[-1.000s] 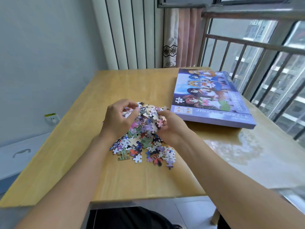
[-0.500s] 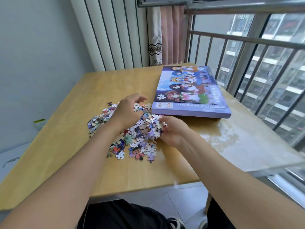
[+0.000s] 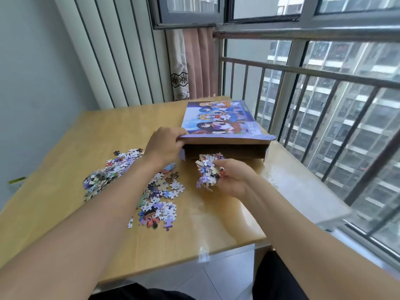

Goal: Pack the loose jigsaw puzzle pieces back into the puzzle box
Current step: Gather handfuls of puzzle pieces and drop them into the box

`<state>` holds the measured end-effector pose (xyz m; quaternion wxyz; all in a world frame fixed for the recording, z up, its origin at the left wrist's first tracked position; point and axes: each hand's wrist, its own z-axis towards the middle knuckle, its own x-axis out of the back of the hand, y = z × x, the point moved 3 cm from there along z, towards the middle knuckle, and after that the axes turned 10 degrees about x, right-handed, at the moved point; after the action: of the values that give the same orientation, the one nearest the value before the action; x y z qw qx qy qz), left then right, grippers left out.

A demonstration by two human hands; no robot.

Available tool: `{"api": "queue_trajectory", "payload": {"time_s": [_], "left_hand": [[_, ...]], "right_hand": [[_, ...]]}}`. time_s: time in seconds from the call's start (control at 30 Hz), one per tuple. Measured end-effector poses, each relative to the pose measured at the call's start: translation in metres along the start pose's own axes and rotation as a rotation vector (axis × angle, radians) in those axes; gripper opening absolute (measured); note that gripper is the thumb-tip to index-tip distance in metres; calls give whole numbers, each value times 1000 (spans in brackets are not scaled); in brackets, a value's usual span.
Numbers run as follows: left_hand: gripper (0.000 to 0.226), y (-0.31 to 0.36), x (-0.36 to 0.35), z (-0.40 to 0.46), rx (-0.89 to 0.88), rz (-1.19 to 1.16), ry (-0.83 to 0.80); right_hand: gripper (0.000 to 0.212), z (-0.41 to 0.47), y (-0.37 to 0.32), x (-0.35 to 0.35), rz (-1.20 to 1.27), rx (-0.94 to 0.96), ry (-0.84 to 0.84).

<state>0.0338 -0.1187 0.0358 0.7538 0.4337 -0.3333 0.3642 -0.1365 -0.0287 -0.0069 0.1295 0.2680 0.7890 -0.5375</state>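
The purple puzzle box lies at the table's far right, its lid lifted at the near edge so a dark brown gap shows beneath. My left hand grips the lid's near left corner and holds it up. My right hand holds a handful of puzzle pieces just in front of that gap. Loose pieces lie in two heaps on the table: one at the left, one under my left forearm.
The wooden table ends close to me and at the right, beside a metal window railing. A pink curtain and white slatted panel stand behind the table. A wall socket is low on the left wall.
My left hand left the pile and lifted the box lid's near corner. My right hand scooped up a handful of pieces and carried it to the box opening. The camera view shifted upward.
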Motion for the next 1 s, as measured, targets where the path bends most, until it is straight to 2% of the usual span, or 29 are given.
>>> {"api": "queue_trajectory", "payload": {"time_s": [0.23, 0.37, 0.47, 0.57, 0.63, 0.7, 0.8, 0.9, 1.0], "left_hand": [[32, 38, 21, 15, -36, -50, 82], [32, 49, 31, 19, -75, -36, 114], [31, 58, 39, 21, -104, -81, 126], [22, 65, 45, 24, -100, -107, 138], [22, 67, 48, 27, -100, -139, 144], [24, 70, 49, 28, -106, -159, 135], [18, 68, 48, 26, -96, -168, 143], [22, 62, 52, 27, -73, -201, 173], [23, 60, 53, 30, -71, -179, 188]], "right_hand": [[14, -4, -52, -8, 73, 123, 9], [27, 6, -73, -15, 153, 148, 59], [38, 12, -87, -23, 261, 187, 176], [33, 15, -99, -30, 463, 210, 296], [39, 21, -103, -34, 619, 206, 303], [48, 26, -103, -36, 668, 204, 260], [53, 34, -97, -34, 602, 225, 206], [38, 32, -101, -25, 414, 272, 202], [37, 29, -106, -15, 167, 326, 226]]}}
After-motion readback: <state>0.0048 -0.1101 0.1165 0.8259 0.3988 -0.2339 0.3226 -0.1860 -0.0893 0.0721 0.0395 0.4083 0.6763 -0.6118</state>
